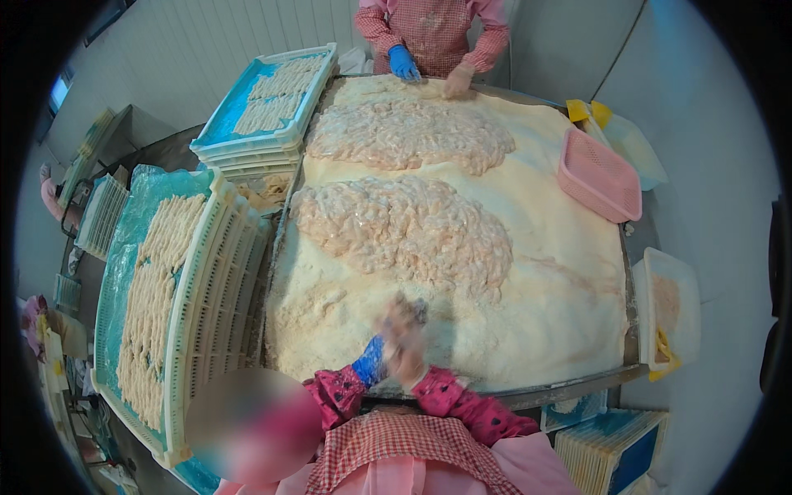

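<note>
My left hand (376, 351), in a blue glove dusted with white powder, meets my right hand (405, 359) over the near edge of the powder. Both are smeared by motion. Their fingers overlap, and whether something lies between them cannot be made out. Beneath and around them spreads a thick layer of off-white flour or breading (561, 330) on a large table. Just beyond my hands lies a wide heap of raw, pale pink meat strips (404, 227). Farther back sits a second heap of similar strips (408, 132).
Stacked white trays (202, 330) stand at the left, the top one lined with blue film and holding rows of coated strips (157, 289). Another tray stack (309, 107) is behind. A pink basket (600, 175) and clear tub (667, 305) sit right. A co-worker (433, 41) works opposite.
</note>
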Demonstrator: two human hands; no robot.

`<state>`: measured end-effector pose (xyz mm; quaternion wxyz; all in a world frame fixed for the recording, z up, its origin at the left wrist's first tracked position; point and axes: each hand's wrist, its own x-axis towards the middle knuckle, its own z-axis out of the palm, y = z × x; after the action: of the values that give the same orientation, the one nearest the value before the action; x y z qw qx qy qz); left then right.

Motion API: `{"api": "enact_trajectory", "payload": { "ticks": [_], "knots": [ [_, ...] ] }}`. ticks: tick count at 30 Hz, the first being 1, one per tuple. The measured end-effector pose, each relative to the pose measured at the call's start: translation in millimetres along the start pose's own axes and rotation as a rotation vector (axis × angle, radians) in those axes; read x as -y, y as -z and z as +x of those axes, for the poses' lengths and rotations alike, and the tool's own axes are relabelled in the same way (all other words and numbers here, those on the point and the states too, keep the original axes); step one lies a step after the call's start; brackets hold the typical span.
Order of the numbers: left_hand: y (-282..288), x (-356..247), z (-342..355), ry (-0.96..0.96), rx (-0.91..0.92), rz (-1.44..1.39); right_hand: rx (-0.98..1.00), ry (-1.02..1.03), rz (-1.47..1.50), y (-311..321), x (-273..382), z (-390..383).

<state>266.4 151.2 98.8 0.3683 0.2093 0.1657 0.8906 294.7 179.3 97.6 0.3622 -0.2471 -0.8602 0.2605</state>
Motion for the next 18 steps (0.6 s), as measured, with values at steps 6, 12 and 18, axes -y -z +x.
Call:
{"api": "enact_trajectory", "payload": {
  "ticks": [6,12,18],
  "knots": [
    [47,-39,-15,0.680,-0.334,0.378,0.134,-0.006,0.330,-9,-2,10],
    [118,-92,6,0.793,-0.287,-0.215,-0.023,-0.155,0.073,-23,-43,64],
    [23,-195,45,0.776,-0.437,-0.036,0.256,0.015,-0.427,-29,-137,96]
  ]
}}
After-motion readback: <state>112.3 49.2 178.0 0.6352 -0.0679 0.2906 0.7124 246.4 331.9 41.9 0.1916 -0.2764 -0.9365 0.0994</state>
